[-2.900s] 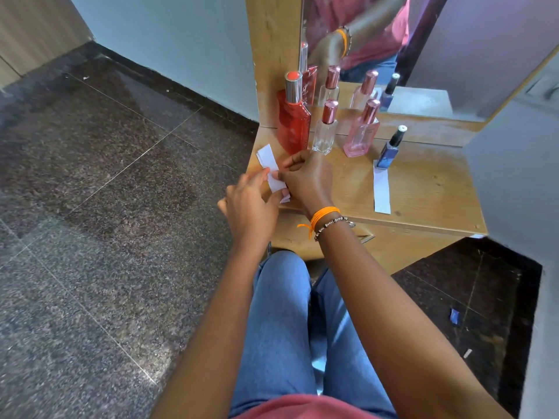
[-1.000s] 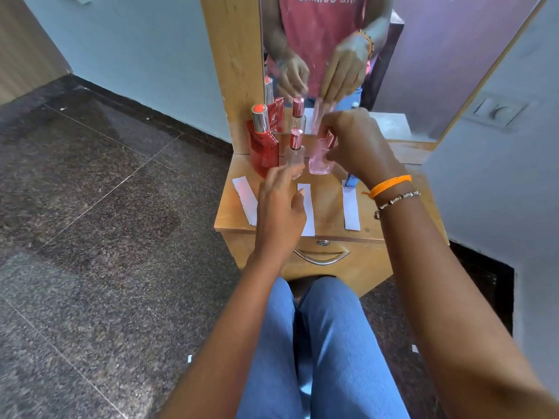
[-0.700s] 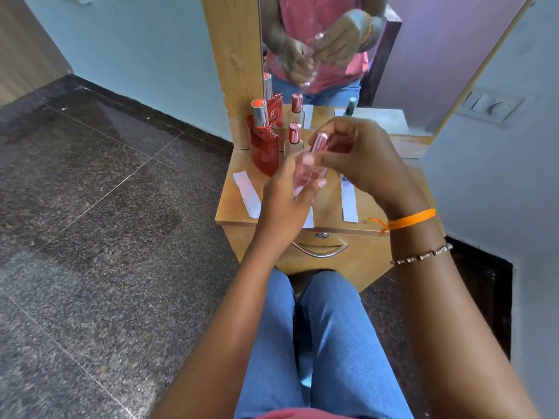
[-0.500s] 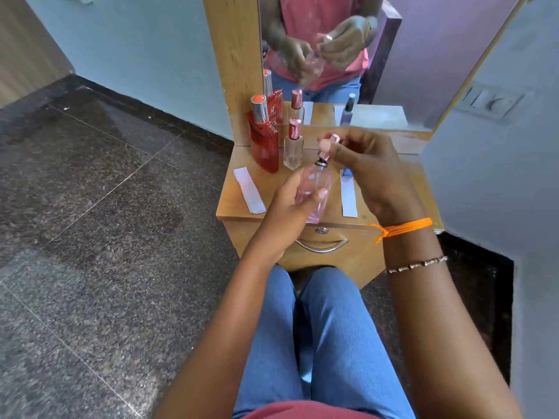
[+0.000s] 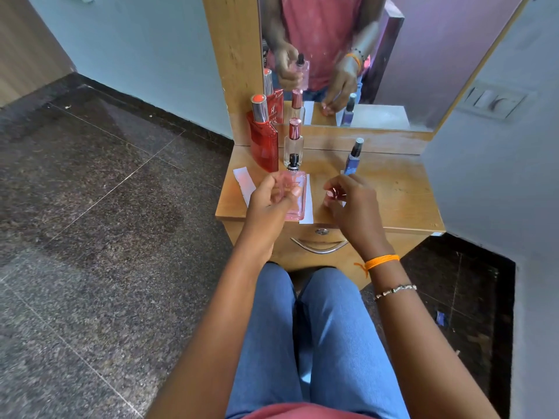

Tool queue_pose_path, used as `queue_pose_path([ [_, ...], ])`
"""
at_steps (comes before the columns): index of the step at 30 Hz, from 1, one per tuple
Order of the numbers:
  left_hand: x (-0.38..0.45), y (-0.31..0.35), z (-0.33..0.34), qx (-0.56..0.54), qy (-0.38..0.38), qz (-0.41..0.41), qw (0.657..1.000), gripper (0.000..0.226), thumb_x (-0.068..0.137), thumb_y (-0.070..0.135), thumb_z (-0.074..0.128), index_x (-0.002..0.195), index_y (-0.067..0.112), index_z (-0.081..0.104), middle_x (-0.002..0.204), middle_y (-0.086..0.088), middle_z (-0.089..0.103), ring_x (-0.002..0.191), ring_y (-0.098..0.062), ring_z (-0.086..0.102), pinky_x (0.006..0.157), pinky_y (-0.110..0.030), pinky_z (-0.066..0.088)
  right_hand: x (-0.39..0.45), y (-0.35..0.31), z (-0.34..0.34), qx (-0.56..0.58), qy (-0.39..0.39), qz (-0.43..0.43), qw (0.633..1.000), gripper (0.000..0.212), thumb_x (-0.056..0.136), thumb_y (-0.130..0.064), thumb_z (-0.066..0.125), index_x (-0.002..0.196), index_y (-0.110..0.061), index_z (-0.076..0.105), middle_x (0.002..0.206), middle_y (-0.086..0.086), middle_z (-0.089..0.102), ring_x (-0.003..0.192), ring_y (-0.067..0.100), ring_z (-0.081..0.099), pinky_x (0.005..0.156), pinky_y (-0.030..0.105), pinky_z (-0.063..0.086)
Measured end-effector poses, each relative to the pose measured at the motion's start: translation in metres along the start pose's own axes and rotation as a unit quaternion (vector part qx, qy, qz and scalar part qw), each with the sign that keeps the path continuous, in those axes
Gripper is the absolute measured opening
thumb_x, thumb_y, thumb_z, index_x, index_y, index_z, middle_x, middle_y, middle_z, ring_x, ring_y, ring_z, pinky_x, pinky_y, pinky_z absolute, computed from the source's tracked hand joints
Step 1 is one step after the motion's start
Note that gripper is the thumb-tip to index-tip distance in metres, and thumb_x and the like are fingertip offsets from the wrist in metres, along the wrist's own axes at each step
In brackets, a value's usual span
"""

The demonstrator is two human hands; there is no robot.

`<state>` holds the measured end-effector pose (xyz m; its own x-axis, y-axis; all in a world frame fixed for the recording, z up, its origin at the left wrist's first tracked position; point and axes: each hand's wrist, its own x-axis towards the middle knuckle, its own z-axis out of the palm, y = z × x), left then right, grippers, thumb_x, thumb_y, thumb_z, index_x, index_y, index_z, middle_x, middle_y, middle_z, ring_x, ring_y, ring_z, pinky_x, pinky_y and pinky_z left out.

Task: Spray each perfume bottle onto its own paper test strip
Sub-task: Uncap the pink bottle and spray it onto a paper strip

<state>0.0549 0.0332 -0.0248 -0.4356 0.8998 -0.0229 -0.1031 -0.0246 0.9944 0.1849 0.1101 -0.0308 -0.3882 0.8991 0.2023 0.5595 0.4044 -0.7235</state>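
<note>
The left hand (image 5: 272, 198) holds the pink bottle (image 5: 293, 195) with its fingers curled round the glass; the bottle stands almost straight up, its long side running from the front edge of the counter (image 5: 393, 189) toward the mirror (image 5: 393, 55), and its black spray top (image 5: 292, 161) is bare and points up; right under and behind the bottle lies the middle paper strip (image 5: 308, 211), near the front edge of the counter, with its long side running the same way; so the strip is just below this hand, and the left hand is the nearer 1 to it

The right hand (image 5: 354, 204) is just beside, to the right, and pinches the small pink cap (image 5: 334, 192) in its fingertips, low over the counter; I think it wants to put the cap down

I think the next move is to tip the spray top down at the strip and press it; the top faces up now, not at the paper

2 more strips can be seen; the left strip (image 5: 244, 182) is near the left edge in front of the red bottle (image 5: 263, 140); the clear bottle (image 5: 293, 143) and the blue bottle (image 5: 352, 160) stand at the back
</note>
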Motion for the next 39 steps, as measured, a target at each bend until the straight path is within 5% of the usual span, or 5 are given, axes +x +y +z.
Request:
queue_pose_path([
  [4,0.001,0.003,0.001,0.036,0.008,0.005,0.999,0.016,0.086,0.009,0.061,0.102,0.013,0.06,0.099,0.005,0.064,0.089,-0.003,0.057,0.081,-0.019,0.045,-0.009,-0.004,-0.001,-0.082,0.062,-0.063,0.993,0.05,0.076,0.004,0.064,0.123,-0.01,0.054,0.119,0.012,0.058,0.105,0.03,0.049,0.085,0.025,0.035],
  [9,0.005,0.01,0.008,0.025,-0.007,-0.007,1.0,0.031,0.083,0.01,0.065,0.113,0.016,0.057,0.109,-0.005,0.066,0.104,-0.016,0.061,0.093,-0.034,0.047,-0.024,-0.022,-0.008,0.148,0.007,-0.084,0.985,0.034,0.095,-0.007,0.049,0.128,-0.013,0.051,0.104,-0.004,0.062,0.093,0.01,0.059,0.079,0.016,0.046],
  [17,0.022,0.011,0.006,0.118,-0.032,0.026,0.992,0.02,0.093,0.018,0.053,0.108,0.02,0.065,0.11,0.001,0.065,0.087,-0.002,0.064,0.079,-0.014,0.05,-0.023,-0.015,-0.017,0.166,-0.011,-0.039,0.985,0.033,0.086,-0.009,0.065,0.118,-0.014,0.056,0.087,-0.009,0.063,0.069,0.0,0.059,0.066,0.011,0.048],
  [26,0.045,-0.02,0.031,0.546,0.04,0.01,0.837,0.05,0.091,0.023,0.055,0.138,0.015,0.039,0.133,-0.012,0.044,0.12,-0.034,0.039,0.099,-0.042,0.034,-0.021,-0.009,-0.033,0.253,-0.005,0.002,0.967,0.026,0.087,-0.006,0.062,0.111,-0.017,0.059,0.096,0.002,0.067,0.08,0.012,0.062,0.074,0.025,0.053],
  [39,0.046,-0.01,0.02,0.373,0.108,0.051,0.92,0.009,0.083,0.005,0.061,0.084,0.013,0.064,0.086,0.0,0.068,0.089,-0.021,0.061,0.072,-0.034,0.05,-0.023,-0.013,-0.036,0.535,-0.11,0.096,0.832,0.024,0.086,-0.025,0.053,0.108,-0.017,0.058,0.083,0.004,0.066,0.078,0.021,0.064,0.076,0.035,0.053],
])
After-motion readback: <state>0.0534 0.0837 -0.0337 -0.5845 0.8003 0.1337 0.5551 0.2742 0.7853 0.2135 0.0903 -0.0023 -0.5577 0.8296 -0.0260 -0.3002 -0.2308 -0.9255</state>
